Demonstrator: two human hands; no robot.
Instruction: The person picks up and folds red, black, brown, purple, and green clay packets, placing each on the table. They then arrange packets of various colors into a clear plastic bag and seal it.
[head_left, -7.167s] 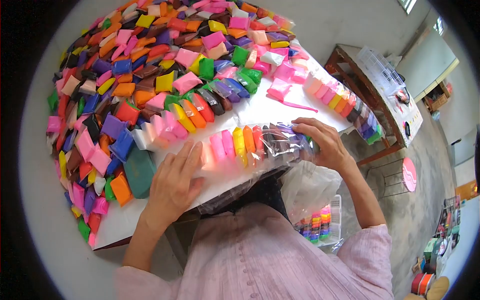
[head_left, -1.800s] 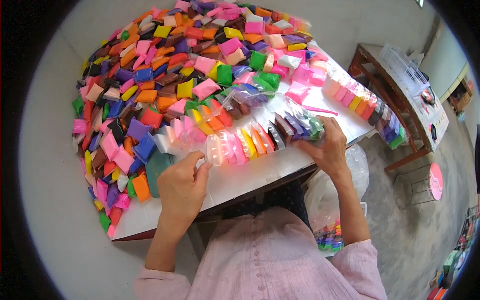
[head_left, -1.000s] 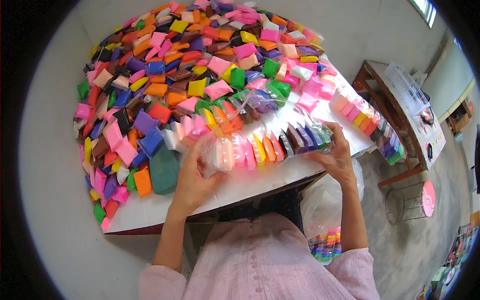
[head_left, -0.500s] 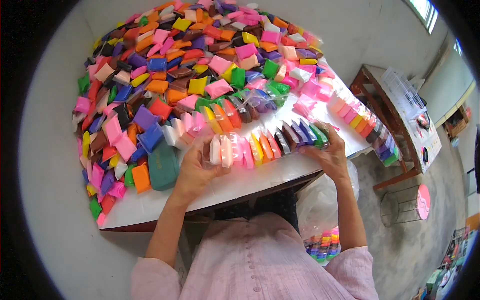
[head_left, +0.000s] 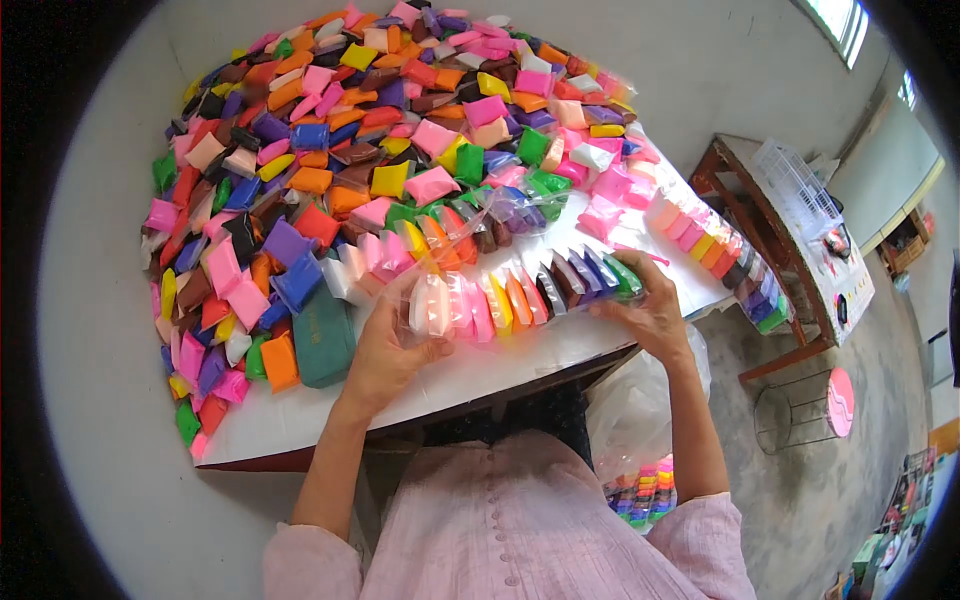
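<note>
A row of small packets (head_left: 517,302) in clear wrap, soft and clay-like, runs from white and pink through yellow, orange, black and blue to green. My left hand (head_left: 385,350) grips its pale end, thumb in front. My right hand (head_left: 650,312) closes around the green end. Clear plastic film (head_left: 455,245) spreads from the left end of the row and over part of what lies behind. Just beyond stands a second row of packets (head_left: 425,240) in similar colour order. A dark green box (head_left: 324,340) lies left of my left hand.
A large heap of coloured packets (head_left: 390,180) covers the back and left of the white table (head_left: 420,390). Another packed row (head_left: 715,245) lies at the right edge. Below hangs a clear bag (head_left: 645,400) with packets. Rightward are a wooden desk (head_left: 800,240) and a stool (head_left: 838,402).
Both hands still hold the row at its ends. The left end has tilted slightly, and the clear film now reaches higher over the row behind. The view has shifted slightly.
</note>
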